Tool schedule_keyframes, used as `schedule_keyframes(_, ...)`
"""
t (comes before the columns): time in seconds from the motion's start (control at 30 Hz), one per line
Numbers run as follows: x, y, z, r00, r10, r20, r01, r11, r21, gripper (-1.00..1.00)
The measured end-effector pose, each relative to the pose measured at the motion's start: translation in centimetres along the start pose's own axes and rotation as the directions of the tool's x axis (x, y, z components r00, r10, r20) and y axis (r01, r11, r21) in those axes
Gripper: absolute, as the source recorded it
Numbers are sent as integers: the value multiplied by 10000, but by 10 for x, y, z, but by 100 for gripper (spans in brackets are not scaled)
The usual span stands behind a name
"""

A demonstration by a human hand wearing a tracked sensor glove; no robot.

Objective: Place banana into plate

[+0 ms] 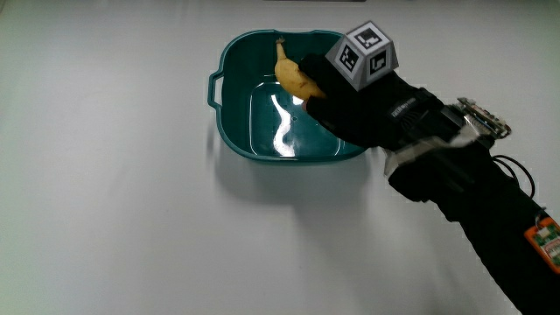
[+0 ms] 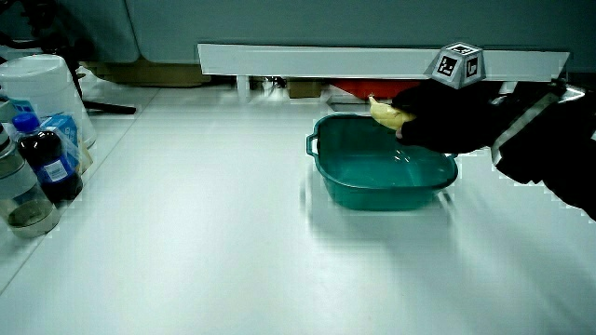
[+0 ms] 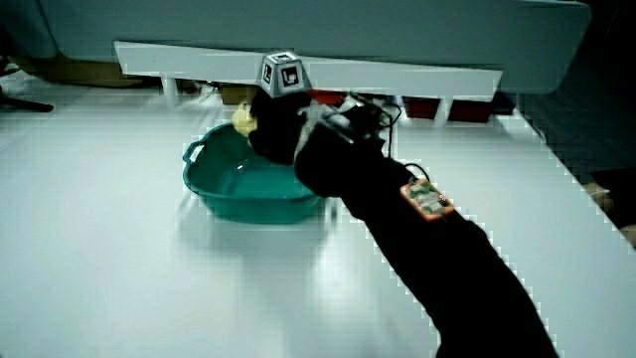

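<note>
At the table's edge in a side view stand a dark-liquid bottle with a blue cap and label, a clear glass jar and a large white tub — all well apart from the rest. The table is a smooth, matte white surface.

Near the table's middle sits the plate, which is really a deep teal plastic basin with rounded corners, a glossy inside that throws back white glints, and a small loop handle on its rim. In both side views its walls slope inward toward the base.

The banana is short, curved and yellow, with a brownish stem tip. It is held over the basin's inside, near the rim farthest from the person; whether it touches the basin wall cannot be told.

The hand — black fabric glove, with a white cube bearing black square patterns on its back — reaches over the basin, fingers clamped around the banana's lower end. A black sleeve covers the forearm, with a small orange tag on it.
</note>
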Motion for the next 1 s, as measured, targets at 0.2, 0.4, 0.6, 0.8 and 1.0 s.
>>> schedule_keyframes(0.2, 8, 12, -2, 9985, -309, -446, 290, 9987, -421, 0)
schedule_keyframes(0.4, 11, 17, -12, 9971, -483, -580, 451, 9975, -552, 0)
schedule_keyframes(0.6, 17, 24, -38, 9945, -875, -583, 833, 9939, -720, 0)
schedule_keyframes(0.8, 16, 38, -57, 9919, -1190, -452, 1131, 9868, -1162, 0)
schedule_keyframes(1.0, 10, 49, -84, 9914, -1306, 42, 1292, 9751, -1800, 0)
